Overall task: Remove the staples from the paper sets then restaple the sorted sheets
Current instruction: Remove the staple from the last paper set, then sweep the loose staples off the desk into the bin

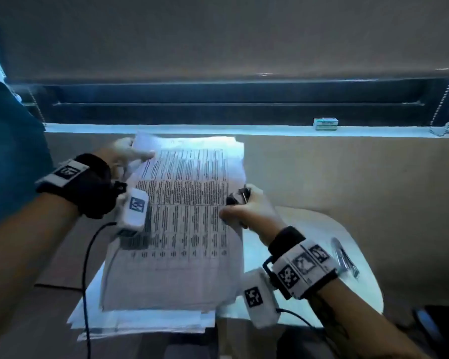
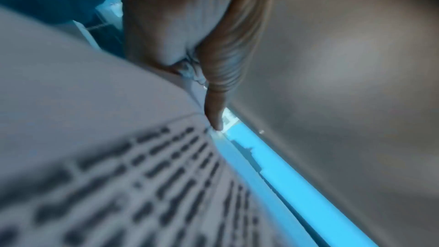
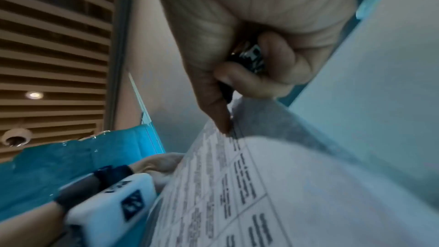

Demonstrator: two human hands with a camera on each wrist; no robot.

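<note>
A printed paper set [image 1: 187, 216] with a table of text is lifted above a pile of sheets [image 1: 145, 322] on the desk. My left hand [image 1: 130, 155] pinches its far left corner, the thumb on top; the left wrist view shows a finger [image 2: 215, 117] at the sheet's edge [image 2: 118, 138]. My right hand [image 1: 246, 209] grips a small black staple remover [image 1: 237, 196] in its curled fingers, and its thumb [image 3: 221, 117] presses on the right edge of the paper set [image 3: 273, 185]. The remover's dark metal body [image 3: 251, 57] shows in the palm.
A silver stapler [image 1: 345, 257] lies on the white desk top [image 1: 358, 229] at the right. A small box [image 1: 325, 124] sits on the sill behind. A bead chain [image 1: 443, 110] hangs at the far right. A cable [image 1: 86, 268] runs from my left wrist.
</note>
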